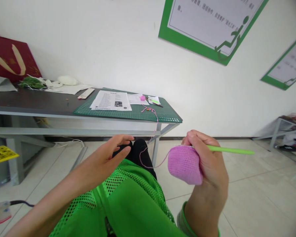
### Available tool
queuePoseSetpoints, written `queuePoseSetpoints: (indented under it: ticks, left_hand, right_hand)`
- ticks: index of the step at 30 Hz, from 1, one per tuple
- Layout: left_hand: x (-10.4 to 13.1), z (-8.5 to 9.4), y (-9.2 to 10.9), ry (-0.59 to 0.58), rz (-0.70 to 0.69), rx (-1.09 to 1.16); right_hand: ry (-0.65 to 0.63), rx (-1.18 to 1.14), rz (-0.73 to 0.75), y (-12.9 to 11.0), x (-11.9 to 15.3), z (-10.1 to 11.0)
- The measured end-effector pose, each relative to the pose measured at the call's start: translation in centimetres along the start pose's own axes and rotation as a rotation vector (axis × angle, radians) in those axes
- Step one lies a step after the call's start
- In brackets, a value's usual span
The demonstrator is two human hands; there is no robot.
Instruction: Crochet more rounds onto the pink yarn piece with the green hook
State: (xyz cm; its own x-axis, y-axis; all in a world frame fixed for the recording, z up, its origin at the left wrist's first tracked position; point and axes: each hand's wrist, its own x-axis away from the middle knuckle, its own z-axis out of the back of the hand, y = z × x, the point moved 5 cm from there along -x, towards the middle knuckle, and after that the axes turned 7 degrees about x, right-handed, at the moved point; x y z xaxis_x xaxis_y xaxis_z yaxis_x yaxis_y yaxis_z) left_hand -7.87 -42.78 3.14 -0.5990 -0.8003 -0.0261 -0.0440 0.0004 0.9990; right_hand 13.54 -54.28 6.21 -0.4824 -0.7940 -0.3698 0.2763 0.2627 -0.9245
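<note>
Pink crochet piece (185,166) in the right hand (208,164) — that is where I see it from my end, just left of the palm, its body hanging below the thumb and fingertips. Those fingers pinch a green hook (233,150) together with the upper edge of the piece, and the handle sticks out to the right, past the hand. The fabric hides part of the grip, so I cannot tell how the lower fingers press.

My view has the left hand (111,154) well apart from the piece, fingers stretched forward and thumb spread away from them. Pink yarn (142,162) leaves the piece near its upper left corner, sags between the two hands, then climbs away toward the table (53,101).

Beyond the left hand I make out a green cutting mat (135,115), with printed sheets (111,100) on it and a small pink ball (142,98) to their right. A green top (130,207) fills the space below and between the hands — and above the right one, a green-bordered poster (185,44) is on the wall (108,42).
</note>
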Motion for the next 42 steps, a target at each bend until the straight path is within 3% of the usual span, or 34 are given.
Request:
queuePoseSetpoints:
  ticks: [4, 6, 10, 15, 20, 24, 29, 32, 36, 42]
  left_hand:
    - [1.1, -3.1, -0.7, -0.305, 0.129, 0.183]
    - [1.2, -4.6, -1.0, -0.357, 0.157, 0.360]
    - [-0.1, -5.5, -1.2, -0.230, 0.139, 0.729]
    - [-1.6, -3.6, 0.6, -0.095, 0.044, 0.948]
    - [-1.0, -1.2, 2.6, 0.018, -0.143, 0.837]
    - [0.8, -1.0, 2.3, 0.047, -0.284, 0.547]
    - [2.0, -1.8, 1.4, -0.011, -0.183, 0.376]
    - [2.3, -2.0, 1.6, -0.042, -0.071, 0.489]
    - [2.5, -2.3, 1.5, 0.007, 0.060, 0.690]
    - [2.8, -3.1, 1.3, 0.119, 0.067, 0.795]
  right_hand:
    - [-0.040, 0.017, 0.005, 0.1, -0.2, -0.9]
    - [-0.063, 0.007, 0.014, -0.1, -0.1, -1.9]
    - [-0.117, -0.027, 0.036, -0.3, 0.4, -4.7]
    - [-0.173, -0.067, 0.093, -0.6, 1.3, -7.6]
    - [-0.116, -0.040, 0.143, -0.9, 1.6, -8.1]
    - [-0.041, -0.028, 0.163, -1.3, 1.6, -7.3]
    - [0.021, 0.049, 0.221, -2.0, 2.0, -7.0]
    - [0.041, 0.134, 0.272, -2.3, 2.5, -7.5]
    - [0.075, 0.265, 0.399, -2.9, 3.0, -8.5]
    - [0.152, 0.404, 0.515, -3.1, 3.1, -8.9]
